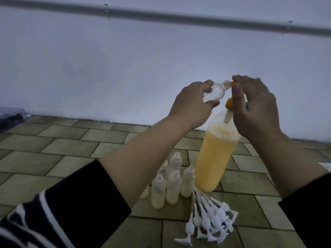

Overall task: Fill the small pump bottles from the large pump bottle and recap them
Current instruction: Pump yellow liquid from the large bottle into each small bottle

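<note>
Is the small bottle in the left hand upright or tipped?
Tipped. The small bottle lies slanted in the left hand, open neck pointing at the orange nozzle.

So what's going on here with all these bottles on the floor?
A person is filling small bottles from a large bottle of yellow-orange liquid. The left hand holds one small clear bottle tilted, its open neck against the orange pump spout, while the right hand is on the pump head. Beside the large bottle stand several uncapped small bottles, each with some pale liquid at the bottom. Their white pump caps lie in a pile on the tiled floor.
</note>
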